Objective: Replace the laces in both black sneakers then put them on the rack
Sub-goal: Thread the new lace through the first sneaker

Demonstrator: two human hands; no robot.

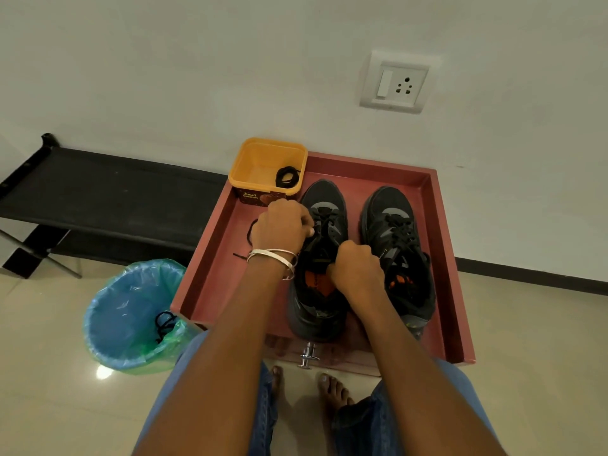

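Two black sneakers stand side by side in a red drawer-like tray (444, 225). The left sneaker (324, 205) is partly laced near the toe; the right sneaker (394, 232) is fully laced. My left hand (279, 227) pinches a black lace at the left sneaker's eyelets. My right hand (357, 269) is curled at that shoe's tongue and opening, gripping it. A loose length of black lace (250, 232) trails on the tray behind my left hand. A coiled black lace (287, 177) lies in a yellow tub (250, 166).
A black low rack (98, 192) stands against the wall at left. A bin with a blue-green liner (131, 311) holds a discarded black lace (163, 325). A wall socket (398, 82) is above. My bare feet are on the tiled floor below the tray.
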